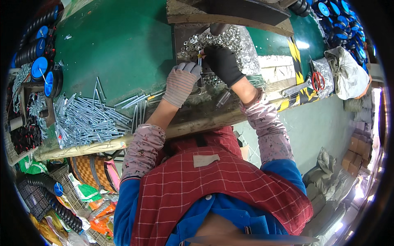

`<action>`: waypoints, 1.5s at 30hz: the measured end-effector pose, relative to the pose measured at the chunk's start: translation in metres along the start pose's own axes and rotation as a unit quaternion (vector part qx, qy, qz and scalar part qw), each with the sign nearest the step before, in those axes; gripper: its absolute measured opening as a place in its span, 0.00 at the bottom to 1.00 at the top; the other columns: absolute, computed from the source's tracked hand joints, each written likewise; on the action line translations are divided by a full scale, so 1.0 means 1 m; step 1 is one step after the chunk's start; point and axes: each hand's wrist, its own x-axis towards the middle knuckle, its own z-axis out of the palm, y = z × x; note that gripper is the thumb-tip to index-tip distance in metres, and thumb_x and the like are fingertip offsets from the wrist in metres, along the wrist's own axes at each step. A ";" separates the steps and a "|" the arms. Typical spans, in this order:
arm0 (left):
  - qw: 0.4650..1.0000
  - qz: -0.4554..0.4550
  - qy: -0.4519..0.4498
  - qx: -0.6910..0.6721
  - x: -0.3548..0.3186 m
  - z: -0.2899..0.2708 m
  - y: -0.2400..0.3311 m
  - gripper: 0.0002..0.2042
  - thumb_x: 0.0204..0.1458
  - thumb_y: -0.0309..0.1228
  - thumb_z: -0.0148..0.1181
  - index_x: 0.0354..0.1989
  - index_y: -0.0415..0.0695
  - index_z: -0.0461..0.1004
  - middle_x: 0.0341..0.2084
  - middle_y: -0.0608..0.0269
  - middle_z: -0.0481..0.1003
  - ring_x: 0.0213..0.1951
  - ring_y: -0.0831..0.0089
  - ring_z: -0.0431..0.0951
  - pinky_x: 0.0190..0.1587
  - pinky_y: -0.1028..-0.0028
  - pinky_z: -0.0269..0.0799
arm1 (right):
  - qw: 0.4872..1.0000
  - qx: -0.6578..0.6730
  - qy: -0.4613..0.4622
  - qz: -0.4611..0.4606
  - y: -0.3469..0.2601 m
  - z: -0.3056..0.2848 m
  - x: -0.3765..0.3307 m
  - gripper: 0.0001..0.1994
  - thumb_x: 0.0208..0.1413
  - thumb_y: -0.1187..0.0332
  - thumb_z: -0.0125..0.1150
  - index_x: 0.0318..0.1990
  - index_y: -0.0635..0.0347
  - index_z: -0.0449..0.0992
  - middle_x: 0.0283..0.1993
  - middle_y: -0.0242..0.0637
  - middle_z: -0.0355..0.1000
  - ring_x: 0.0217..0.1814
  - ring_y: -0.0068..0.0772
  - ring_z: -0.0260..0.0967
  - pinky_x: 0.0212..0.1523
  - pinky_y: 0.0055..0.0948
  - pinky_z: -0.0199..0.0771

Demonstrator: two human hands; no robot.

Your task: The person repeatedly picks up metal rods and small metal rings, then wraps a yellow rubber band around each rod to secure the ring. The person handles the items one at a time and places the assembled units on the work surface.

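Observation:
My left hand (pixel 182 82), in a grey glove with stripes, is closed with its fingertips at the near end of a short visible length of metal rod (pixel 200 61). My right hand (pixel 223 63), in a black glove, curls its fingers at the rod's far end, where a bit of yellow shows. The fingers hide most of what they pinch. Just beyond both hands lies a heap of small shiny metal nuts (pixel 217 40), spilling to the right. On the left of the green bench is a big pile of long metal rods (pixel 88 121).
A heavy metal machine part (pixel 230 14) overhangs the far side of the work spot. Red-handled scissors (pixel 317 80) and a white sack (pixel 348 71) sit to the right. Blue-hubbed black wheels (pixel 40 65) are stacked at the left. The bench's front edge (pixel 193 129) runs before me.

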 end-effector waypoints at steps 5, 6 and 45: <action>1.000 -0.006 -0.016 -0.011 0.003 -0.002 -0.001 0.16 0.52 0.44 0.59 0.46 0.51 0.77 0.43 0.65 0.76 0.45 0.62 0.75 0.48 0.66 0.71 | 0.993 -0.115 -0.003 -0.014 -0.009 0.005 0.002 0.08 0.50 0.64 0.62 0.37 0.49 0.78 0.35 0.38 0.77 0.35 0.45 0.76 0.33 0.41 0.75; 1.000 -0.006 -0.021 -0.010 0.003 -0.002 -0.001 0.16 0.52 0.44 0.59 0.46 0.50 0.77 0.43 0.65 0.76 0.45 0.62 0.75 0.48 0.66 0.71 | 0.990 -0.142 0.000 -0.019 -0.010 0.007 0.002 0.07 0.50 0.63 0.62 0.37 0.49 0.78 0.35 0.37 0.77 0.35 0.44 0.76 0.33 0.39 0.75; 0.978 0.085 -0.096 -0.164 0.021 -0.005 -0.037 0.20 0.53 0.42 0.60 0.52 0.47 0.71 0.56 0.59 0.70 0.55 0.56 0.71 0.57 0.59 0.68 | 0.998 -0.054 0.037 -0.023 -0.029 0.000 -0.045 0.09 0.43 0.65 0.67 0.32 0.51 0.74 0.30 0.35 0.71 0.30 0.44 0.73 0.29 0.40 0.75</action>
